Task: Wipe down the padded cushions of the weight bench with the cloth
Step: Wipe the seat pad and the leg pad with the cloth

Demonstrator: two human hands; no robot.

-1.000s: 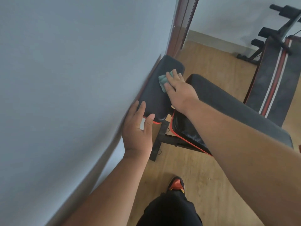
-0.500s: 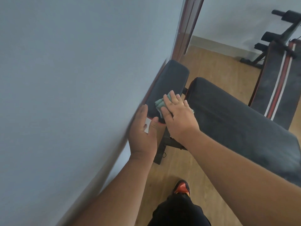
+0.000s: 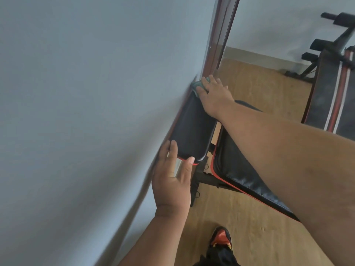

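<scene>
The weight bench (image 3: 226, 169) stood on the wooden floor (image 3: 249, 227) close against the grey wall (image 3: 86, 112), its small black seat cushion (image 3: 194, 131) lying just beside the wall and its long black backrest cushion (image 3: 240, 175) running off to the right, edged in red. The green cloth (image 3: 198, 85) sat at the far end of the seat cushion, next to the brown door frame (image 3: 221, 35). The right hand (image 3: 215, 95) lay flat over the cloth with fingers stretched out, pressing it onto the padding; only a bunched corner of the cloth showed past the fingertips. The left hand (image 3: 172, 181) was at the near end of the same cushion, fingers nearly straight along the wall-side edge and the thumb resting on the near rim by the red trim; whether it truly clamped the cushion could not be told. A red and black shoe (image 3: 221, 237) stood on the floor below the arms. A second bench (image 3: 334, 96) with red and white stripes stood well apart at the far right.
</scene>
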